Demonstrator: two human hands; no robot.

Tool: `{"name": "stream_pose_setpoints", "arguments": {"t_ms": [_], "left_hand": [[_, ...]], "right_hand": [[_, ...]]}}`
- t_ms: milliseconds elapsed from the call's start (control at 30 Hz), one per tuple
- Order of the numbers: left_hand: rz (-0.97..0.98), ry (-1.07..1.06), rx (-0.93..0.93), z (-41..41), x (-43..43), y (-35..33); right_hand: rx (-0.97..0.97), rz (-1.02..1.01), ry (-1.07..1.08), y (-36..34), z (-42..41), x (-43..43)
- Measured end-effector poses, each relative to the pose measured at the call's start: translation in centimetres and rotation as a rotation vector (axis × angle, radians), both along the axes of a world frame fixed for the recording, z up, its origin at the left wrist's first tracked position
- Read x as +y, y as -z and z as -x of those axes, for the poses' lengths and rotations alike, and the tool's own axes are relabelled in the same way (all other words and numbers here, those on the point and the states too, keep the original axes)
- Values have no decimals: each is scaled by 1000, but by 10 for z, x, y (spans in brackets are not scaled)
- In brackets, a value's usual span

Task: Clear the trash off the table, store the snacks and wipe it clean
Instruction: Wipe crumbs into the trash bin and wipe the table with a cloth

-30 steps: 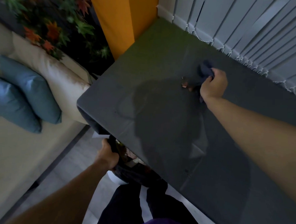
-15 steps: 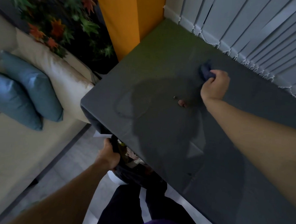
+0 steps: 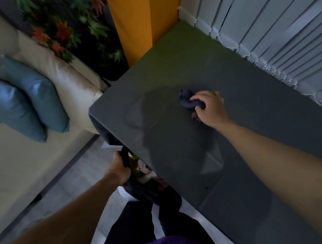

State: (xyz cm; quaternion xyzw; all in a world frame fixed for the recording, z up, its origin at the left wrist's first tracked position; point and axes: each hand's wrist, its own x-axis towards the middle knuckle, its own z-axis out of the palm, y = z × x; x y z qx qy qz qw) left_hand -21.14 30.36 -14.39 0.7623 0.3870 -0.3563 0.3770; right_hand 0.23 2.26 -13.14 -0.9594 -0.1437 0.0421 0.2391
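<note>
Head view, looking down: I see the right hand [image 3: 210, 109] out on the dark grey bench [image 3: 174, 144], its fingers curled tight round a bunched dark blue cloth [image 3: 186, 100]. The cloth sits pressed on the bench top, out in the middle of the surface. Just beside the heel of that hand, on its near side, lie a few small brownish crumbs [image 3: 195, 116], too small for me to say what they are. To the left of the cloth, nearer the bench's left corner, a faint ring-shaped smear [image 3: 133, 119] shows on the surface.

The left hand [image 3: 119, 169] is down by the bench's near edge, clenched on the rim of a black trash bag [image 3: 150, 191]. The bag's mouth gapes just beside and partly under that edge. Inside I make out something yellowish-green and some pale wrappers, though not clearly.

Off to the left stands a cream sofa [image 3: 54, 78] with two blue cushions [image 3: 29, 106] leaning together on it, and a leaf-patterned picture [image 3: 68, 25] behind. An orange panel [image 3: 140, 20] meets the bench's far corner, and vertical blinds [image 3: 269, 34] with bead chains run along its far side.
</note>
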Motion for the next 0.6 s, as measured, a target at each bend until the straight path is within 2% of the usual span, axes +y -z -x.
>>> {"name": "stream_pose_setpoints", "arguments": {"t_ms": [133, 233, 300, 367, 500, 567, 600], "left_hand": [[-1, -18, -19, 10, -2, -1], [-6, -38, -30, 19, -3, -5], [-15, -49, -34, 27, -4, -8], [-22, -60, -45, 36, -5, -10], [-35, -79, -67, 51, -9, -13], [-32, -94, -76, 58, -10, -15], [-30, -100, -80, 62, -11, -17]], "right_hand": [[37, -130, -195, -4, 25, 3], [-118, -129, 55, 2, 30, -8], [-78, -29, 214, 9, 37, -14], [-55, 18, 138, 14, 52, -11], [-13, -95, -196, 8, 83, 3], [-61, -101, -165, 5, 91, 2], [-108, -87, -61, 4, 93, 0]]}}
